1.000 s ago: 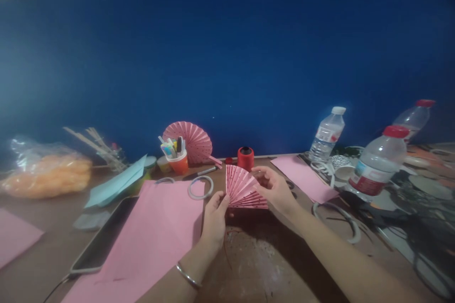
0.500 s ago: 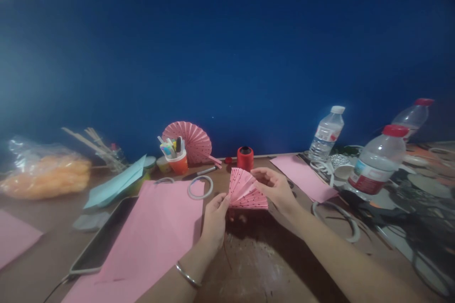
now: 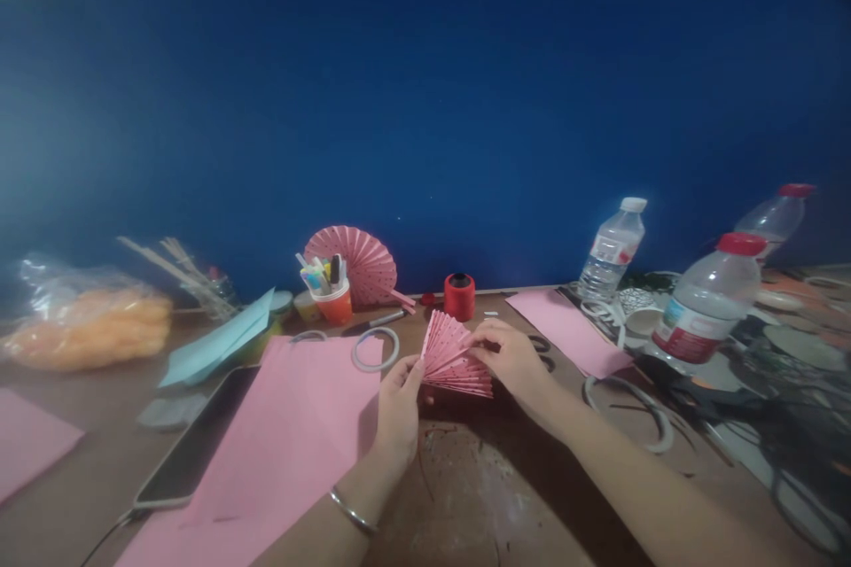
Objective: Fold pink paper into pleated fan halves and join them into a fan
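Observation:
Between my hands is a pink pleated paper fan (image 3: 447, 353) with dark dots, partly spread and held above the brown table. My left hand (image 3: 400, 403) pinches its narrow gathered end between thumb and fingers. At the fan's right part, my right hand (image 3: 509, 361) has thumb and fingertips closed on the folds. Thin red thread (image 3: 423, 471) hangs below my left hand. Behind the fan stands a red spool of thread (image 3: 458, 297). A finished-looking larger pink fan (image 3: 352, 261) leans on the blue wall behind a cup of pens (image 3: 332, 297).
Pink paper sheets (image 3: 299, 425) and a phone (image 3: 199, 443) lie to the left. A grey ring (image 3: 376, 349) rests on the sheets' edge. Water bottles (image 3: 708, 301) stand at right among scattered rings and scraps. A bag of orange stuff (image 3: 93, 328) sits far left.
My right hand has shifted slightly left, its fingertips moving from the fan's outer edge onto the folds. The fan has tilted a little, and my left hand keeps its hold.

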Available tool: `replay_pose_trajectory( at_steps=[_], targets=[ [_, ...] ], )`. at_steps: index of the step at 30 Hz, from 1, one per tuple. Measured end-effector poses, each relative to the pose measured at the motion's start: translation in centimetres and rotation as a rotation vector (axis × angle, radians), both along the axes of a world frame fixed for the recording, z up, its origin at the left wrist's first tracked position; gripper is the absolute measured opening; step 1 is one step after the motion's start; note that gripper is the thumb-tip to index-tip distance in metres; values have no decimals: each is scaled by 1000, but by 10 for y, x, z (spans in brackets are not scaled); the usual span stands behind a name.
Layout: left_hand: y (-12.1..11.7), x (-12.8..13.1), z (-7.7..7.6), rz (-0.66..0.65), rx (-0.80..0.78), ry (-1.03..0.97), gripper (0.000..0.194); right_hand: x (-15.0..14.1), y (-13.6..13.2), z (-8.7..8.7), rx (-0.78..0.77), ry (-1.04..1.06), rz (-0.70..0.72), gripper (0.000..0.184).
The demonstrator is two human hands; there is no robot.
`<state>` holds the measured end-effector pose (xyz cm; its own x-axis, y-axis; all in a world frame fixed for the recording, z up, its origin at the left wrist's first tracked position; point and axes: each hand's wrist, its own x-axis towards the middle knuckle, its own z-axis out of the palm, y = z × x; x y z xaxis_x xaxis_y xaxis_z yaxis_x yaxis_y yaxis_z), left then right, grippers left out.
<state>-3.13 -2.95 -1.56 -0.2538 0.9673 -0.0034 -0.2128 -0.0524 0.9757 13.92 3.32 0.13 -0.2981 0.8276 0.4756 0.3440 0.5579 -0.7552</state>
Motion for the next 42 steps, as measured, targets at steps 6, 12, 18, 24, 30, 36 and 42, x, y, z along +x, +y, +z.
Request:
replay_pose_trajectory(
  at_steps=[6,12,18,24,30,36,42],
  targets=[
    [0,0,5,95,69,42,28,3,0,1,231,-175,4,12],
    [5,-3,-4,8,53,79,26,2,-2,-2,356,-213,44,15],
    [7,-6,-10,15,53,150,25,4,-5,-3,394,-189,25,13],
    [7,-4,-7,-12,69,105,25,3,-4,-5,410,-208,48,12],
    [5,-3,-5,23,78,34,24,5,-2,-5,441,-246,34,13],
    [7,-7,-10,170,54,135,23,6,-2,-5,468,-261,57,13],
    [5,-11,-8,279,23,247,23,6,-4,-3,478,-283,86,14]
  ],
)
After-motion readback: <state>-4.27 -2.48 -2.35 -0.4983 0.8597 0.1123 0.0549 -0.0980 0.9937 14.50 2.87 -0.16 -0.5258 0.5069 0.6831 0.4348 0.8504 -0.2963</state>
